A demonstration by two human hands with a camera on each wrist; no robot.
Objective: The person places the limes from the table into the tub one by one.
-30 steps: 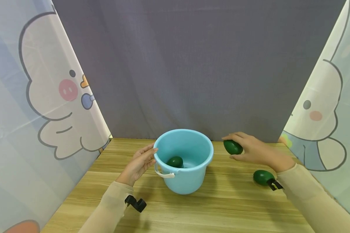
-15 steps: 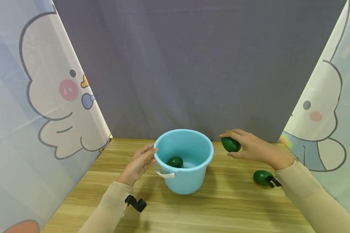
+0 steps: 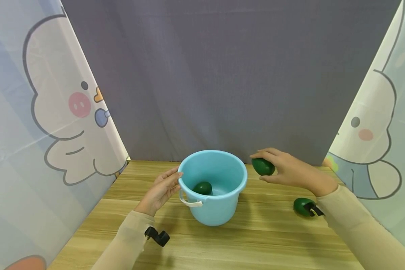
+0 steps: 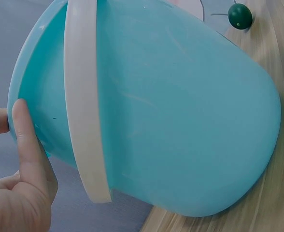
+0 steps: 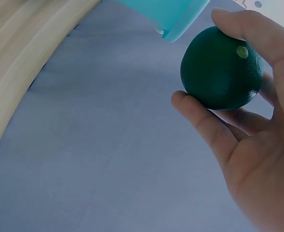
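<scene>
A light-blue bucket [image 3: 212, 210] with a white handle [image 3: 190, 203] stands upright on the table. My left hand [image 3: 160, 193] grips its rim at the left side; in the left wrist view, fingers [image 4: 28, 140] lie at the rim beside the handle. One dark green avocado [image 3: 202, 188] lies inside the bucket. My right hand [image 3: 283, 168] holds another avocado [image 3: 262, 167] between thumb and fingers, raised to the right of the bucket near rim height. In the right wrist view, the stem spot of this held avocado [image 5: 219, 72] faces the camera.
A further avocado [image 3: 302, 207] lies on the wooden table [image 3: 222, 247] at the right, partly covered by the black wrist mount [image 3: 314, 210]. Behind the table hangs a grey cloth [image 3: 222, 75]. Printed cartoon curtains [image 3: 17, 131] flank both sides.
My right hand has moved slightly left and up with the avocado, closer to the bucket. The left hand and bucket have stayed in place.
</scene>
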